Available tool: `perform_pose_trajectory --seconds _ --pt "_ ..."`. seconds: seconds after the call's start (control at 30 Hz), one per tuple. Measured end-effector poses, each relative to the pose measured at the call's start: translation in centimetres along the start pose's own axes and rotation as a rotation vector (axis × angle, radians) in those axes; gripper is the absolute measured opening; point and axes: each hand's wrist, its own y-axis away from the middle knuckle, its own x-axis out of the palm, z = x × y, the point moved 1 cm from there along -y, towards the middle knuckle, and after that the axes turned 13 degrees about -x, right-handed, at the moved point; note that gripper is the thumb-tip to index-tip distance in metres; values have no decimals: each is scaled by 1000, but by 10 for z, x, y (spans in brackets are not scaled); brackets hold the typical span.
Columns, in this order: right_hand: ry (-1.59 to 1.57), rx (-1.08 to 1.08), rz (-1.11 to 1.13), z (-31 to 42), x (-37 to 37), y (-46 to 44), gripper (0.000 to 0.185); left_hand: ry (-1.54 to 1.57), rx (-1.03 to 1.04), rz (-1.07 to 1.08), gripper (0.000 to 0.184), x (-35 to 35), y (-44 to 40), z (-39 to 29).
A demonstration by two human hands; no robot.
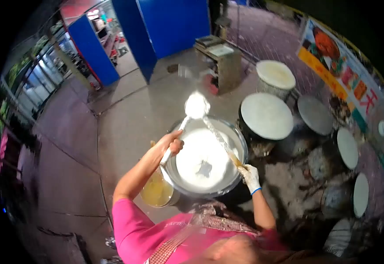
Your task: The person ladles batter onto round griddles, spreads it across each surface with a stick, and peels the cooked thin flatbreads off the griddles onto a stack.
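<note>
A wide metal basin (244,152) in front of me holds a white, smooth mass (187,154) with a hollow near its middle. My left hand (172,143), bare, is closed around a white-coated stick (184,125) over the basin's left side. In a white glove with a blue cuff, my right hand (250,177) grips a second stick (220,140), brownish at the held end and white-coated further up. The far ends of both sticks meet at a bright white lump (197,105) beyond the basin's far rim. Glare hides the lump's detail.
A bucket of yellowish liquid (157,192) stands left of the basin. Several round-lidded drums are on the right, the nearest with a pale lid (266,116). A small cabinet (228,66) and blue panels (174,26) stand ahead. A printed banner (337,66) hangs on the fence.
</note>
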Motion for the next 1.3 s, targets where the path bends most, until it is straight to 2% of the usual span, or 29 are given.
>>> perform_pose_trajectory --seconds 0.07,0.1,0.17,0.23,0.3,0.37,0.4,0.43,0.5,0.53,0.57,0.6,0.63,0.67,0.7,0.73,0.77,0.8,0.83,0.9,0.97,1.03,1.1,1.13,1.17,1.2,1.23,1.27,1.3 --pt "233 38 -48 -18 -14 26 27 254 -205 -72 11 -7 -29 -4" --pt "347 -17 -77 -11 -26 40 29 123 -158 -48 11 -2 -31 -8" --pt "342 -91 -229 4 -42 66 27 -156 -50 27 11 7 -18 -5" --pt "160 -7 -244 18 -50 81 22 -373 59 277 13 8 -38 4" --pt "71 65 -290 24 -51 93 19 -411 34 243 21 34 -65 20" --pt "52 124 -328 -12 -54 101 18 -319 -307 227 37 55 -103 25" --pt "100 190 -371 -15 -58 116 20 -150 -547 219 47 77 -113 23" --pt "146 256 -416 -18 -62 133 22 90 -696 127 47 110 -111 31" --pt "119 236 -600 6 -71 178 22 -239 -679 114 47 140 -109 48" --pt "105 184 -676 8 -82 198 21 -341 -630 201 34 159 -102 57" --pt "95 139 -754 7 -92 222 19 -476 -541 216 8 184 -86 72" --pt "68 74 -797 15 -102 242 17 -634 -462 327 10 200 -92 92" --pt "47 13 -841 23 -111 260 14 -781 -387 448 22 214 -99 115" --pt "-84 20 -867 18 -118 275 13 -801 -428 530 27 228 -113 141" --pt "-132 32 -878 20 -122 296 13 -727 -499 456 22 236 -128 172" --pt "-150 63 -920 -2 -130 315 13 -672 -869 711 20 248 -160 198" --pt "60 0 -1009 -22 -127 336 16 -570 -1264 940 29 257 -186 227" --pt "175 19 -1072 -53 -121 364 19 -404 -1270 466 44 283 -170 259" --pt "115 215 -1077 -66 -110 399 23 -292 -1314 338 43 301 -176 293" --pt "100 515 -1138 -71 -75 463 31 -338 -1470 284 35 305 -216 355" --pt "-132 625 -1319 -88 -20 520 29 -342 -1547 162 26 308 -238 416" --pt "50 587 -1620 -135 45 580 34 -480 -1633 113 30 316 -242 493" --pt "148 928 -1719 -52 56 611 40 -494 -1992 10 38 331 -220 567" --pt "194 1155 -1756 -41 66 624 40 -642 -2008 38 44 333 -221 603" --pt "240 1372 -1787 -37 71 632 41 -685 -2276 90 47 336 -230 640" --pt "206 1448 -1889 -34 78 641 40 -845 -2252 109 50 342 -217 670" --pt "171 1524 -1991 -33 83 647 39 -1102 -2249 289 51 343 -216 706" --pt "200 1464 -2148 -33 86 646 38 -1397 -2042 409 52 345 -208 738" --pt "272 1362 -2223 -24 79 639 38 -1616 -1649 649 37 345 -185 758"
